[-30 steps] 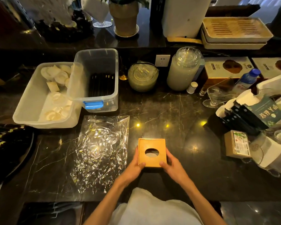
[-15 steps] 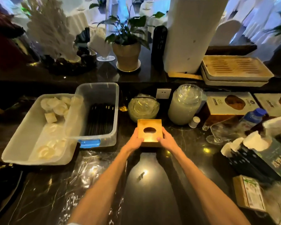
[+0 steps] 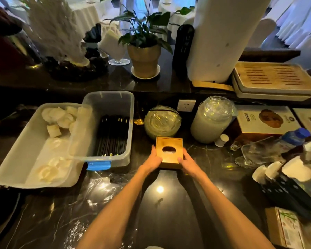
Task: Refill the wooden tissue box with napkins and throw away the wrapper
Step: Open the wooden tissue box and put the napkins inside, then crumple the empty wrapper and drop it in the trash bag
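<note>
Head view: both arms reach straight out over the dark counter [image 3: 169, 221]. Left hand [image 3: 153, 159] and right hand [image 3: 187, 161] clamp the near corners of the wooden box [image 3: 169, 152], thumbs on top. It sits at mid-counter, just near a glass jar [image 3: 162, 123], right of a clear bin [image 3: 108, 126].

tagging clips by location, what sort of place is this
Probably a service counter in a restaurant or banquet hall: white-draped tables behind, a bin of black chopsticks, and a tub of rolled white towels.
</note>
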The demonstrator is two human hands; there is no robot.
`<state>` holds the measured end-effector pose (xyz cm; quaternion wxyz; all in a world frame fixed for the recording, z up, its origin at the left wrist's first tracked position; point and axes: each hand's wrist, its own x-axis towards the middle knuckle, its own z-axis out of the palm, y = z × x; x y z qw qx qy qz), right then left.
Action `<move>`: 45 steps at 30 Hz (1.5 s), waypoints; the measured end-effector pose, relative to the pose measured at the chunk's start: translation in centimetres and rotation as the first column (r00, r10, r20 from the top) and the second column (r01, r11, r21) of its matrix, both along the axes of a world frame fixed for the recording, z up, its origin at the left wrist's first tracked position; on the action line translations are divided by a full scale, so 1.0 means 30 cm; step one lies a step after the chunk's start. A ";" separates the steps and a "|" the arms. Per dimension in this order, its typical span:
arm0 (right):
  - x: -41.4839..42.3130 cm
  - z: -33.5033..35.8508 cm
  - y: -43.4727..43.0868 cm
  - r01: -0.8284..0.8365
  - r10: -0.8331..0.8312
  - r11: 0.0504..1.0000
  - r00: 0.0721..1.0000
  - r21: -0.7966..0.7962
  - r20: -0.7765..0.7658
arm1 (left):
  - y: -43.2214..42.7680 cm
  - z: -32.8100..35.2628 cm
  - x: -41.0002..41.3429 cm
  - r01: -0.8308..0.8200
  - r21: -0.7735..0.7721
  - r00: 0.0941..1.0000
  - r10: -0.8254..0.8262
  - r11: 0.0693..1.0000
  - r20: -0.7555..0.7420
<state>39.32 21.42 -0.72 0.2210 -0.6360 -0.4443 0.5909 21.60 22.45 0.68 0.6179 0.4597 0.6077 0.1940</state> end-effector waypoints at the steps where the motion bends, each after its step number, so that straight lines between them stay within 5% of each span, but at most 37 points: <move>1: 0.004 0.010 -0.017 0.054 -0.056 0.998 0.998 -0.030 -0.036 | -0.012 0.026 -0.019 0.017 -0.014 1.000 -0.018 1.000 -0.006; 6: -0.035 0.017 -0.233 0.370 -0.388 0.915 0.915 0.160 0.108 | -0.222 0.120 -0.342 0.045 0.002 0.998 -0.045 0.999 0.043; 8: -0.123 -0.033 -0.346 0.372 -0.371 0.928 0.928 -0.001 0.030 | -0.372 0.102 -0.513 -0.045 -0.052 0.999 0.044 0.998 -0.020; 11: -0.298 -0.100 -0.514 0.203 -0.229 0.937 0.972 -0.286 -0.060 | -0.581 0.033 -0.718 -0.282 0.050 0.902 0.283 0.958 -0.326; 17: -0.533 -0.163 -0.612 0.222 -0.222 0.949 0.975 -0.225 0.025 | -0.758 -0.080 -0.874 -0.317 0.008 0.776 0.264 0.949 -0.572; 24: -0.629 -0.167 -0.607 0.345 -0.315 0.924 0.931 -0.165 0.184 | -0.782 -0.120 -0.956 -0.422 -0.006 0.816 0.377 0.907 -0.437; 28: -0.589 -0.135 -0.623 0.325 -0.325 0.928 0.945 -0.182 0.031 | -0.812 -0.136 -0.948 -0.406 -0.025 0.847 0.366 0.913 -0.385; 34: -0.391 -0.084 -0.680 0.428 -0.435 0.900 0.896 -0.087 -0.093 | -0.820 -0.082 -0.841 -0.490 -0.124 0.866 0.498 0.863 0.045; 41: -0.173 0.026 -0.773 0.162 -0.255 0.945 0.910 -0.284 -0.327 | -0.818 -0.010 -0.734 -0.484 -0.420 0.716 0.624 0.768 0.314; 45: -0.081 0.272 -0.715 -0.007 -0.030 0.995 0.934 -0.102 -0.357 | -0.778 0.217 -0.701 -0.341 -0.301 0.772 0.448 0.891 0.451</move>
